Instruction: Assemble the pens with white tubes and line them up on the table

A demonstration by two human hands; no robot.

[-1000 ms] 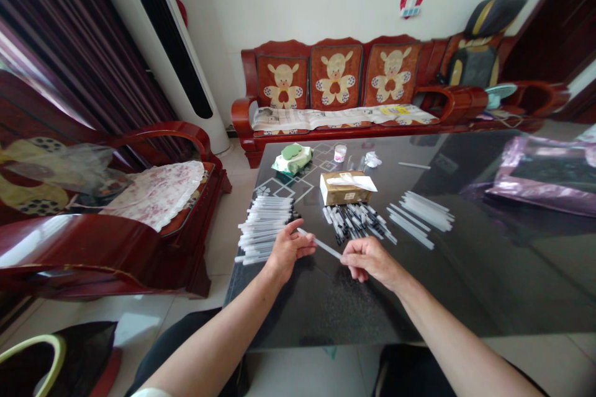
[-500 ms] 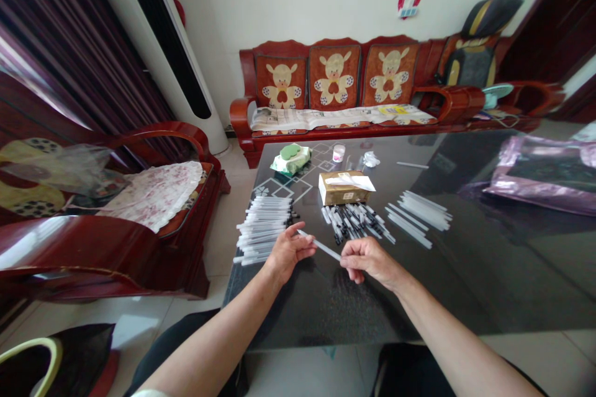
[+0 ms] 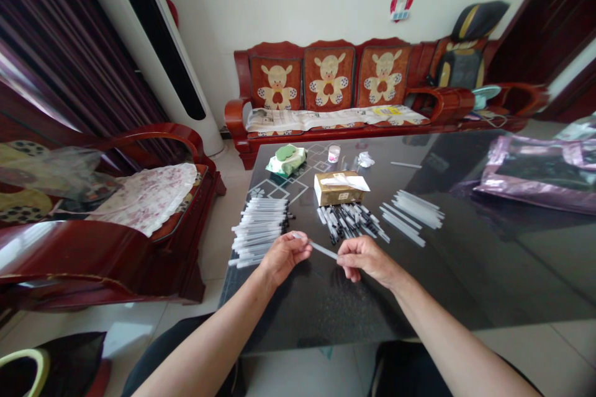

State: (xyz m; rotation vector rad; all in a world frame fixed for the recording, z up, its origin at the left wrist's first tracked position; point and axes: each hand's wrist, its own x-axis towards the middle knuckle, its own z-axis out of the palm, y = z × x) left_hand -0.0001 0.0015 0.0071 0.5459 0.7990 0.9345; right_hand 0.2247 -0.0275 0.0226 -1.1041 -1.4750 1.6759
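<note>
Between my two hands, above the dark tabletop, stretches a slim whitish pen barrel (image 3: 323, 250). My left hand (image 3: 286, 254) pinches its far left end between thumb and fingers. The other end sits in the closed fingertips of my right hand (image 3: 365, 257). Just beyond my left hand lies a stack of pens (image 3: 261, 226) with translucent barrels and dark tips. Loose black-and-white pen parts (image 3: 351, 222), probably caps, are heaped in the middle. Farther right rests a row of plain whitish barrels (image 3: 416, 209).
Behind the heap stands a gold tissue box (image 3: 342, 197). A green wipes pack (image 3: 286, 161), a small paper cup (image 3: 334, 154) and crumpled tissue (image 3: 365, 160) are at the back of the glossy black table (image 3: 484, 267). A pink-edged plastic bag (image 3: 535, 177) lies to the right.
My left hand's fingers have closed in on the left end of the barrel; before, they were spread more loosely. My right hand keeps its grip. The view has shifted slightly.
</note>
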